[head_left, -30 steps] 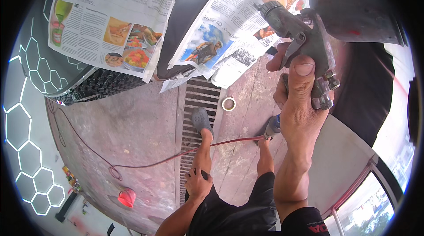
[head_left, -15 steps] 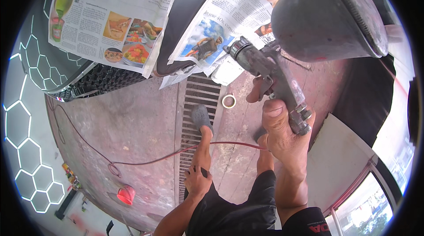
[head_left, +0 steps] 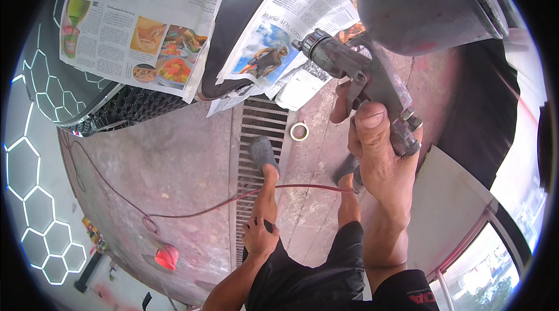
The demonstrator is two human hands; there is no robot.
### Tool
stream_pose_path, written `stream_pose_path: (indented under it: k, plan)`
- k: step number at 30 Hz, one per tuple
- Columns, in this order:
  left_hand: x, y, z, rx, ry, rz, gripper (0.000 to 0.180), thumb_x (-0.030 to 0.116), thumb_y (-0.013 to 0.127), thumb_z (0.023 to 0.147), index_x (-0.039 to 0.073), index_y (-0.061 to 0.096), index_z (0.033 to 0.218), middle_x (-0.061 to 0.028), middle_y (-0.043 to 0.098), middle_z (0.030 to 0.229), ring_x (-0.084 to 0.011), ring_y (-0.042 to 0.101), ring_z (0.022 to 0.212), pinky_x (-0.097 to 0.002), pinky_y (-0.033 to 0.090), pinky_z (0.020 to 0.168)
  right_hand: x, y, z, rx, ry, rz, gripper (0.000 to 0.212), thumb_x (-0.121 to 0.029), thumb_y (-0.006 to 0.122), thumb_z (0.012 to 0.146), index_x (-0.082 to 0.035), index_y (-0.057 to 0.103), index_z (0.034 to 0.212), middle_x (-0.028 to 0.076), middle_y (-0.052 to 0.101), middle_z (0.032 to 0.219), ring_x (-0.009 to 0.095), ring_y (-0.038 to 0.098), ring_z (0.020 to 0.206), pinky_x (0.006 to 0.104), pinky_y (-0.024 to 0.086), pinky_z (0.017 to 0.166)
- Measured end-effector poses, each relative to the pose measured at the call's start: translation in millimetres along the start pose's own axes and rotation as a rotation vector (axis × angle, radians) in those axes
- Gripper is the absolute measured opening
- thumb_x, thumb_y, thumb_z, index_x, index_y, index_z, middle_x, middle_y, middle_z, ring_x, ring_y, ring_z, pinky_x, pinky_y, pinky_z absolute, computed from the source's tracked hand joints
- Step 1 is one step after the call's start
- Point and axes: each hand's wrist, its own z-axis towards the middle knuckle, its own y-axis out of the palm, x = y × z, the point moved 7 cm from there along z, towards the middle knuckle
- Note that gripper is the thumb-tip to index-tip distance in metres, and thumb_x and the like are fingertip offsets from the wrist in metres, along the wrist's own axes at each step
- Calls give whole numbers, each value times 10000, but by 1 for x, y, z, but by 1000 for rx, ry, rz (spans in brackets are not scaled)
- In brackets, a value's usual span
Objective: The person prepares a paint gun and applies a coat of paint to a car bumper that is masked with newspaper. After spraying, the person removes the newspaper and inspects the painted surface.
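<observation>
My right hand [head_left: 384,160] is wrapped round the handle of a spray gun [head_left: 381,81], with the thumb lying along its back. The grey, paint-stained cup [head_left: 425,8] sits on top of the gun, and its nozzle points left toward the newspaper sheets [head_left: 273,43]. Those sheets cover parts of a dark, glossy car panel [head_left: 236,14]. Fingers spread, my left hand [head_left: 260,237] rests on my left leg near the knee; I see nothing held in it.
A red hose [head_left: 204,211] winds across the floor past my feet. Under my left foot runs a drain grate [head_left: 247,186]. A tape roll [head_left: 292,132] lies ahead of it. Also near are a red container [head_left: 166,257], the car's black grille [head_left: 145,104] and a black sheet [head_left: 477,113].
My right hand and the spray gun have moved a little farther up and slightly right. The left hand stays on the leg.
</observation>
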Motion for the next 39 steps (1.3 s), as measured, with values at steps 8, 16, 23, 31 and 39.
stream_pose_path:
  k: [8, 16, 23, 31, 39]
  plan:
    - [0, 0, 1, -25, -7, 8, 667, 429, 701, 941, 55, 566, 1476, -205, 544, 1436, -451, 559, 1286, -591, 573, 972, -19, -14, 17, 214, -198, -28, 360, -323, 795, 1030, 8, 767, 1169, 21, 746, 967, 101, 662, 868, 258, 521, 763]
    - [3, -4, 0, 1, -2, 32, 669, 432, 716, 925, 59, 581, 1464, -202, 557, 1407, -442, 568, 1269, -578, 580, 959, -21, -2, 19, 100, -218, -95, 514, -478, 650, 1082, -9, 684, 1290, 65, 728, 938, 48, 483, 630, 236, 351, 561]
    - [0, -3, 0, 30, 14, 29, 674, 432, 729, 909, 52, 585, 1447, -207, 558, 1403, -444, 569, 1266, -590, 588, 928, -29, -3, 19, 195, -261, -29, 473, -418, 721, 1052, 4, 710, 1264, 35, 732, 988, 79, 618, 794, 246, 455, 680]
    - [-3, 1, 1, 54, 29, 12, 677, 420, 728, 907, 50, 572, 1452, -212, 560, 1404, -461, 569, 1261, -610, 589, 914, -6, 16, -14, -105, -10, -4, 472, -290, 887, 937, 34, 720, 1237, 15, 726, 953, 80, 663, 847, 252, 540, 736]
    - [-3, 0, -3, 94, 39, 4, 657, 404, 728, 905, 45, 584, 1436, -207, 585, 1339, -462, 596, 1200, -616, 589, 898, -4, 6, -6, 71, -82, -23, 446, -318, 846, 981, 27, 715, 1232, 7, 717, 953, 69, 633, 842, 236, 521, 732]
